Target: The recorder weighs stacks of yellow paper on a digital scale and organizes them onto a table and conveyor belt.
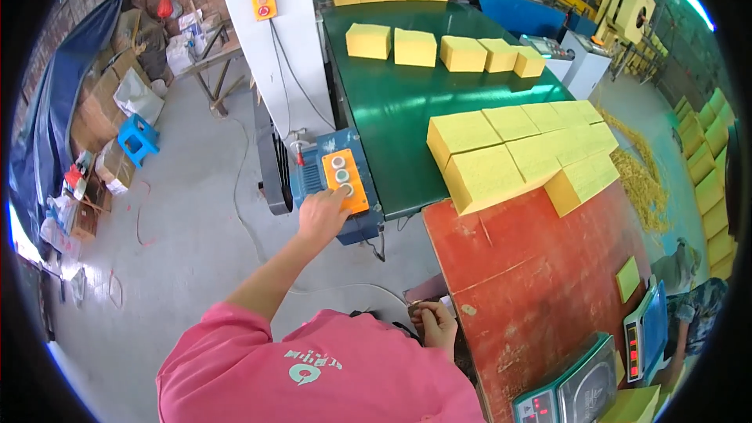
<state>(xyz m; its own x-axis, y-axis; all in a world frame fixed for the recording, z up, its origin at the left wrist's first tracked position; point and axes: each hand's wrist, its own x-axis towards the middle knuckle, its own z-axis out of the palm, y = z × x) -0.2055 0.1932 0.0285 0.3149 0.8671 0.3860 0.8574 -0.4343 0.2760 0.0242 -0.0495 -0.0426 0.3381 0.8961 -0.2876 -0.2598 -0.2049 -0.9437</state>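
My left hand (321, 216) rests on the lower end of an orange push-button box (352, 175), its fingers reaching the lowest of three round buttons. The box sits on a blue machine housing (312, 171) at the corner of a green conveyor belt (388, 141). Lower down, beside the red table's edge, my right hand (437, 326) is closed with its fingers curled in; whatever they hold, if anything, is hidden. Rows of yellow blocks (486, 176) stand pressed together where the belt meets the red tabletop (513, 282). Several separate yellow blocks (415, 47) stand farther up the belt.
Two weighing scales (576, 392) stand at the table's near right, by a flat yellow piece (627, 279). Another person (689, 309) is at the right edge. A white pillar (278, 55) carries a red stop button. A blue stool (139, 139) and cartons are left; a cable (252, 223) crosses the floor.
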